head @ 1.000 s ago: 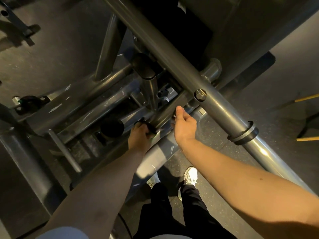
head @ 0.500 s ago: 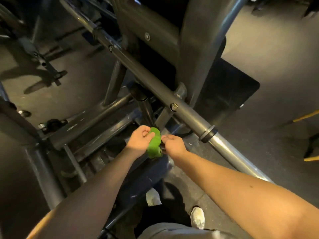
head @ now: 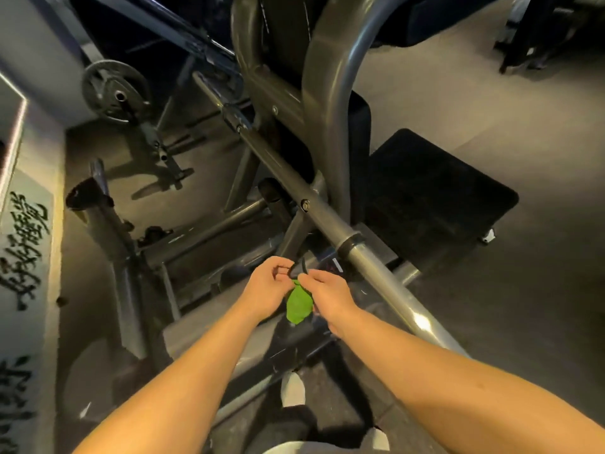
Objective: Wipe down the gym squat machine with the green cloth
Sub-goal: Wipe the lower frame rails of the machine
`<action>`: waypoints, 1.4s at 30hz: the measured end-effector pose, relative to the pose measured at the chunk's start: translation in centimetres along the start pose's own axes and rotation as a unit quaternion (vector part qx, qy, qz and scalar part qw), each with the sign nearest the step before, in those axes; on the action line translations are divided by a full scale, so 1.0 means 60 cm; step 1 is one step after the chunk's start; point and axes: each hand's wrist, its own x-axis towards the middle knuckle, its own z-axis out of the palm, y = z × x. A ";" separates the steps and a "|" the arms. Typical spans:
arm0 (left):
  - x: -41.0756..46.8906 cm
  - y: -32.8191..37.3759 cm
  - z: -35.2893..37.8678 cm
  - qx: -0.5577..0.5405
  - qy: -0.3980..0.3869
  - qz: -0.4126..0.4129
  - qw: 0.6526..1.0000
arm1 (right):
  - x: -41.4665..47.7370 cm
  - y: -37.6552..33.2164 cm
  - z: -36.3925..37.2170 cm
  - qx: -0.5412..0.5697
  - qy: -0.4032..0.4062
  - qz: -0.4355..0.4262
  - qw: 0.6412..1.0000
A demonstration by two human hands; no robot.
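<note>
The green cloth point(head: 298, 305) hangs bunched between my two hands, in front of the grey steel frame of the squat machine point(head: 324, 217). My left hand point(head: 266, 290) pinches its top edge from the left. My right hand point(head: 329, 298) pinches the same top edge from the right. A small dark piece point(head: 298, 268) shows just above the fingertips; I cannot tell what it is. Both hands hover below the long diagonal bar point(head: 370, 260) and touch no part of the frame.
A black foot platform point(head: 435, 198) lies on the floor to the right. A weight plate point(head: 114, 91) sits on a peg at the upper left. A wall panel with black lettering point(head: 26, 250) runs along the left. My shoes point(head: 293, 389) stand beside the lower frame rails.
My hands came off the lower frame tubes and met at the cloth, which now hangs longer between them. My head has lifted, so more of the machine and floor shows.
</note>
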 end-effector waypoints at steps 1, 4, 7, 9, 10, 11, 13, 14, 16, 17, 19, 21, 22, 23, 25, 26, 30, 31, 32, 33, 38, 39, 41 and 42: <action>-0.015 -0.001 0.006 -0.016 -0.001 -0.007 1.000 | -0.008 0.008 -0.006 -0.009 0.001 0.000 1.000; -0.055 0.003 0.018 -0.001 -0.004 -0.004 1.000 | -0.029 0.027 -0.022 -0.027 -0.003 -0.003 1.000; -0.078 -0.001 0.020 0.021 -0.008 -0.010 1.000 | -0.042 0.038 -0.038 -0.072 0.007 -0.016 0.997; -0.089 -0.002 0.020 0.027 -0.013 -0.037 0.999 | -0.046 0.042 -0.046 -0.100 0.020 -0.019 0.995; -0.095 0.001 0.018 0.018 -0.010 -0.050 0.999 | -0.047 0.043 -0.048 -0.108 0.022 -0.022 0.994; -0.101 0.004 0.016 0.004 -0.006 -0.052 0.999 | -0.050 0.043 -0.049 -0.115 0.024 -0.026 0.993; -0.111 0.007 0.011 -0.004 -0.001 -0.035 0.999 | -0.058 0.045 -0.048 -0.128 0.030 -0.035 0.991; -0.116 0.007 0.009 0.008 -0.002 -0.024 1.000 | -0.060 0.046 -0.048 -0.131 0.032 -0.035 0.990; -0.129 0.006 0.006 0.021 -0.001 -0.003 1.000 | -0.072 0.048 -0.050 -0.126 0.038 -0.036 0.991; -0.135 0.003 0.005 0.011 0.000 0.002 1.000 | -0.080 0.050 -0.050 -0.118 0.040 -0.037 0.991; -0.147 -0.004 0.006 -0.002 -0.005 0.003 1.000 | -0.101 0.057 -0.049 -0.112 0.053 -0.034 0.992; -0.158 -0.017 0.010 0.008 -0.015 -0.001 1.000 | -0.122 0.071 -0.049 -0.117 0.078 -0.032 0.990; -0.164 -0.024 0.015 0.014 -0.021 -0.002 1.000 | -0.132 0.082 -0.051 -0.119 0.090 -0.033 0.988; -0.173 -0.030 0.019 0.018 -0.029 -0.003 0.999 | -0.143 0.093 -0.054 -0.122 0.102 -0.033 0.987; -0.189 -0.049 0.033 0.013 -0.050 -0.009 0.999 | -0.165 0.119 -0.063 -0.124 0.131 -0.028 0.983; -0.198 -0.060 0.043 0.003 -0.060 -0.016 0.998 | -0.177 0.133 -0.068 -0.127 0.144 -0.026 0.981; -0.238 -0.097 0.067 0.019 -0.106 -0.008 0.994 | -0.219 0.182 -0.092 -0.141 0.165 -0.016 0.976; -0.247 -0.106 0.070 0.031 -0.114 -0.010 0.993 | -0.229 0.192 -0.097 -0.143 0.168 -0.008 0.975; -0.258 -0.112 0.072 0.044 -0.116 -0.014 0.992 | -0.237 0.201 -0.101 -0.144 0.170 -0.003 0.975; -0.268 -0.117 0.072 0.056 -0.115 -0.018 0.992 | -0.243 0.209 -0.104 -0.150 0.170 -0.003 0.974; -0.304 -0.118 0.067 0.041 -0.091 -0.030 0.995 | -0.258 0.216 -0.111 -0.170 0.162 -0.022 0.972; -0.309 -0.120 0.067 0.025 -0.084 -0.037 0.995 | -0.258 0.215 -0.114 -0.175 0.158 -0.026 0.971; -0.321 -0.121 0.066 0.005 -0.059 -0.047 0.997 | -0.261 0.213 -0.118 -0.186 0.141 -0.036 0.972; -0.328 -0.119 0.065 0.001 -0.049 -0.049 0.998 | -0.261 0.211 -0.120 -0.194 0.131 -0.041 0.971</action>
